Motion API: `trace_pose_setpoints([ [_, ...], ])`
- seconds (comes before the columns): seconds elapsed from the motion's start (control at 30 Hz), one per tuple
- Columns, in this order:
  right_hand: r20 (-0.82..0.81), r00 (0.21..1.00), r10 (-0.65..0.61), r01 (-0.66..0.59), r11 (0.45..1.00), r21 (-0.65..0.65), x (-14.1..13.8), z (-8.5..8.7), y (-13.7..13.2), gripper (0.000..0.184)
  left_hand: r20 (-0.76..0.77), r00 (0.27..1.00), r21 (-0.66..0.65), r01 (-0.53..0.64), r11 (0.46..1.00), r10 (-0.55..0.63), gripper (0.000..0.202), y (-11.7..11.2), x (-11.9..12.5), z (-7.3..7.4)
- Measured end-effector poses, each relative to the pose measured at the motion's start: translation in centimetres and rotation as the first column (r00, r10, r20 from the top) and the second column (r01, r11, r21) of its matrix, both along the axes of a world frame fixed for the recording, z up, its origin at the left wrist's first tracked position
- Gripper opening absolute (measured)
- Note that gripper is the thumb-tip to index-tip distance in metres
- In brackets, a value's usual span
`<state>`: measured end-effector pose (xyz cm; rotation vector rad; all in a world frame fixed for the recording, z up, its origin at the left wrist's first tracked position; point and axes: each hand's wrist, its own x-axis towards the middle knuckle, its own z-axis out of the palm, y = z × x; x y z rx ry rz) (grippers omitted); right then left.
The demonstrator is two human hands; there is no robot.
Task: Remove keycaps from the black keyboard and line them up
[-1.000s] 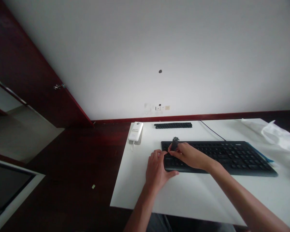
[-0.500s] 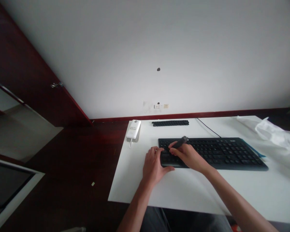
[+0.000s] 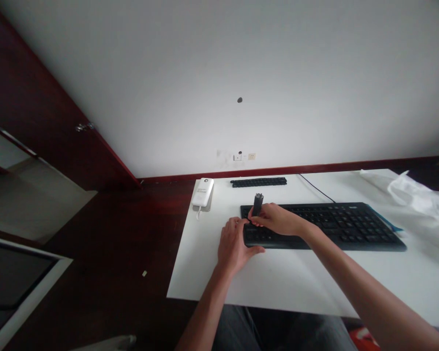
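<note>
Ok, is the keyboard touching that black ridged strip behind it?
Apart. The head view plainly shows a band of white tabletop between the keyboard and the black ridged strip.

The keyboard at lower right is black, the tool near the centre dark grey, the table at lower centre white. The door at upper left is dark red, the wall across the top pale grey.

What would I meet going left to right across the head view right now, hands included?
Door handle, white device, left hand at the left end of the keyboard, right hand holding a dark tool, crumpled white sheeting.
</note>
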<state>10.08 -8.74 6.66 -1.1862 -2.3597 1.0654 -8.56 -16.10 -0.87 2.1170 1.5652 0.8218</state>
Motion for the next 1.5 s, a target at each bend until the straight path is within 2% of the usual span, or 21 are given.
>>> trace_pose_setpoints([
  [0.23, 0.008, 1.0, 0.011, -0.012, 0.99, 0.143, 0.0, -0.2, -2.1, 0.032, -0.024, 0.999, 0.024, -0.021, 0.999, 0.021, 0.083, 0.0, 0.1, -0.4],
  [0.5, -0.093, 0.996, -0.001, 0.009, 0.996, 0.09, 1.0, -0.4, -2.6, 0.028, -0.028, 0.999, 0.038, -0.018, 0.999, 0.019, 0.082, -0.2, 0.0, -0.3],
  [0.63, -0.111, 0.994, 0.013, 0.0, 0.994, 0.11, 1.2, -0.6, -2.6, 0.026, -0.019, 1.0, 0.061, -0.008, 0.998, 0.009, 0.083, -0.2, 0.0, -0.3],
  [0.8, -0.175, 0.984, 0.039, -0.014, 0.989, 0.145, 1.4, -1.9, -3.2, 0.024, -0.025, 0.999, 0.077, -0.019, 0.997, 0.021, 0.083, -0.2, 0.0, -0.7],
  [1.0, -0.242, 0.967, -0.084, 0.116, 0.986, 0.119, 1.7, -3.8, -3.6, 0.024, -0.001, 1.0, 0.087, -0.016, 0.996, 0.016, 0.083, -0.1, -0.1, -1.0],
  [1.1, -0.304, 0.944, -0.125, 0.164, 0.981, 0.104, 2.1, -3.9, -2.4, 0.024, 0.062, 0.998, 0.102, -0.011, 0.995, 0.004, 0.062, 0.1, -0.3, -1.1],
  [1.2, -0.415, 0.894, -0.167, 0.214, 0.974, 0.069, 3.1, -3.8, 0.2, 0.025, 0.129, 0.992, 0.123, -0.031, 0.992, 0.015, 0.04, 0.3, -0.5, -1.2],
  [1.3, -0.539, 0.79, -0.291, 0.282, 0.954, -0.101, 4.8, -4.4, 3.7, 0.034, 0.149, 0.989, 0.15, -0.043, 0.988, 0.021, 0.032, 0.4, -0.6, -1.4],
  [1.37, -0.611, 0.683, -0.4, 0.309, 0.916, -0.255, 6.0, -5.3, 5.8, 0.037, 0.159, 0.987, 0.159, -0.056, 0.986, 0.03, 0.03, 0.5, -0.7, -1.5],
  [1.43, -0.66, 0.542, -0.52, 0.323, 0.854, -0.408, 7.1, -6.3, 7.2, 0.037, 0.168, 0.985, 0.151, -0.073, 0.986, 0.047, 0.028, 0.6, -0.7, -1.6],
  [1.5, -0.696, 0.425, -0.579, 0.292, 0.815, -0.5, 7.9, -7.1, 7.9, 0.036, 0.176, 0.983, 0.138, -0.084, 0.987, 0.059, 0.028, 0.7, -0.7, -1.6],
])
